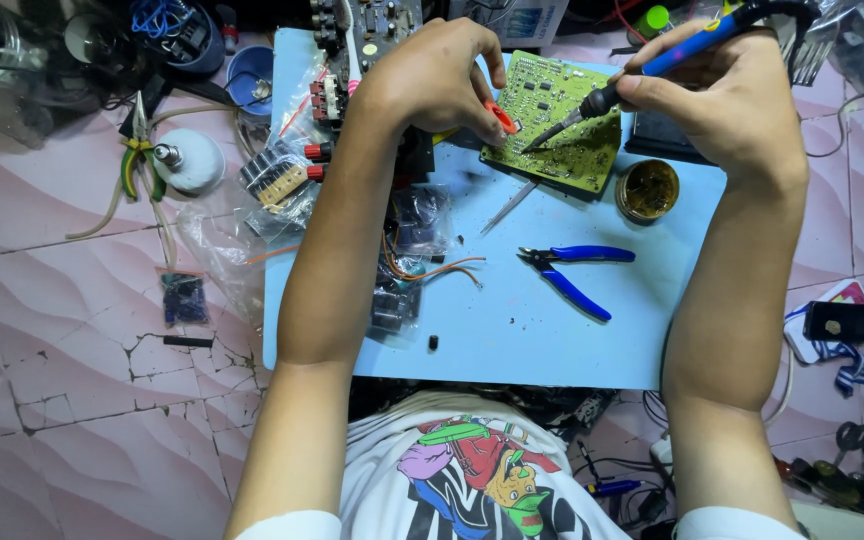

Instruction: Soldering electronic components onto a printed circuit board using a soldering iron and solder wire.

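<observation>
A green circuit board (567, 140) lies tilted at the far side of a light blue mat (512, 330). My right hand (722, 100) grips a blue-handled soldering iron (652, 65), whose dark tip touches the board. My left hand (442, 75) rests at the board's left edge and pinches a small orange-red tool (501, 117) against it. A thin metal rod (509, 207) lies on the mat just below the board.
Blue-handled cutters (572, 272) lie mid-mat, and a round tin of flux (647, 190) sits right of the board. Plastic bags of parts and wires (407, 260) clutter the mat's left side. Pliers (137, 150), a small black box (839, 321) and cables lie on the pink tiled floor.
</observation>
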